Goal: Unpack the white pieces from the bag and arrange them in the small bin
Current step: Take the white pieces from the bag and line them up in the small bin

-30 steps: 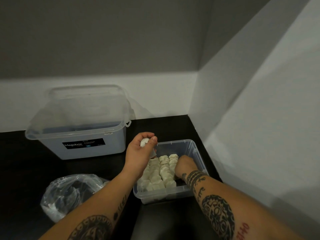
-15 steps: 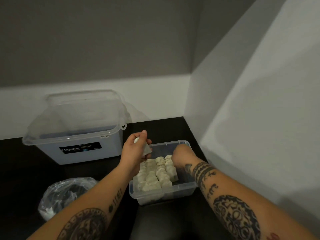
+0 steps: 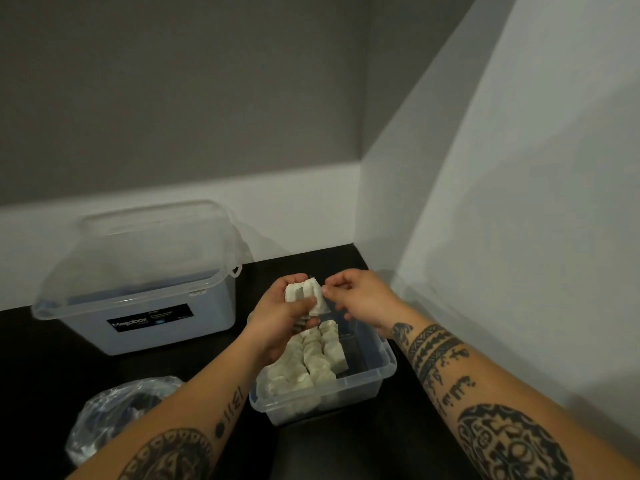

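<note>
Mid-frame, the left hand (image 3: 281,323) grips pieces (image 3: 298,292) above the bin (image 3: 387,371). The right hand (image 3: 363,296) pinches their edge. A bag (image 3: 100,420) lies lower left.

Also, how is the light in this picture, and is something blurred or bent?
Head view: dim light; the plastic bag fades into the black table. Head view: the wide lens curves the white wall band. Head view: the left hand, right hand and the white pieces they hold look slightly soft.
</note>
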Available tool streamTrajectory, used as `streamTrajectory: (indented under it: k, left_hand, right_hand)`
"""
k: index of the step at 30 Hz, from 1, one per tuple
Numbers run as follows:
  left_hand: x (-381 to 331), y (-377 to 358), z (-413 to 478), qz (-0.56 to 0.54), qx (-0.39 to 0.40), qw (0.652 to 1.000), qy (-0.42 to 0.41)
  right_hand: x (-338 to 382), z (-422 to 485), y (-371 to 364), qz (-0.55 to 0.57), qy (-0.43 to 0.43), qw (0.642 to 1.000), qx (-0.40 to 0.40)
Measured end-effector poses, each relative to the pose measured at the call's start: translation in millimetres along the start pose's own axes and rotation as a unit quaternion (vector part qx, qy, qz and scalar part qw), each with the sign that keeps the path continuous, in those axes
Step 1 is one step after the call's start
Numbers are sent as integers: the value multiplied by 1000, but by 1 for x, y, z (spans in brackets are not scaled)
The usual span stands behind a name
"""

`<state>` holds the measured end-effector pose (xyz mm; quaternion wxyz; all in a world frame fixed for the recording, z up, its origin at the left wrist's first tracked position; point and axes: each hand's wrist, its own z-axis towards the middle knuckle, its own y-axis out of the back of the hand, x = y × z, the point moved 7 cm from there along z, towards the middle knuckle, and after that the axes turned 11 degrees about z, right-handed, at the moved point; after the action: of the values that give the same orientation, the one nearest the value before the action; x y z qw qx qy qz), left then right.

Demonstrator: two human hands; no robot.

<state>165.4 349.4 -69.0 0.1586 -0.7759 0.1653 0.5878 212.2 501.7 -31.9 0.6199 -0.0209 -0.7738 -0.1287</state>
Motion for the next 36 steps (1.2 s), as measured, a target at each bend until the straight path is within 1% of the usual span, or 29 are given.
streamTrajectory:
  k: [4,8,14,16,18,20,22,24,26,29,32,34,36]
  left_hand:
    - [-1,2,-1,42,-9,999,-23]
    - [0,9,-2,88,-45,994,-36]
    - [1,11,-1,75,-23,996,-46]
    - [2,12,2,80,-25,996,-43]
    - [4,17,4,88,-43,994,-42]
    - [7,25,7,86,-75,992,-49]
    - [11,32,10,64,-99,992,-53]
    - [14,33,12,51,-105,992,-53]
    - [15,30,13,53,-98,992,-57]
    - [17,27,13,61,-91,992,-61]
    - [20,26,14,62,-89,992,-56]
    - [20,26,14,66,-88,992,-53]
    - [21,24,14,63,-83,993,-52]
  right_hand:
    - [-5,-1,-4,-11,17,1000,-4]
    - [-6,0,-7,-14,22,1000,-4]
    - [-8,2,-16,34,11,999,26]
    - [-7,3,-15,23,14,1000,12]
    - [-11,5,-11,14,2,1000,-15]
    - [-21,9,-8,-41,-25,998,-43]
    - [-37,12,-12,-152,-76,985,-35]
    - [-54,16,-21,-277,-125,953,-7]
    - [-67,19,-27,-342,-151,927,-10]
    - [-80,21,-33,-382,-177,907,-10]
    - [-92,22,-35,-405,-196,893,14]
    - [-98,23,-36,-410,-202,889,23]
    - [-104,26,-36,-407,-208,890,12]
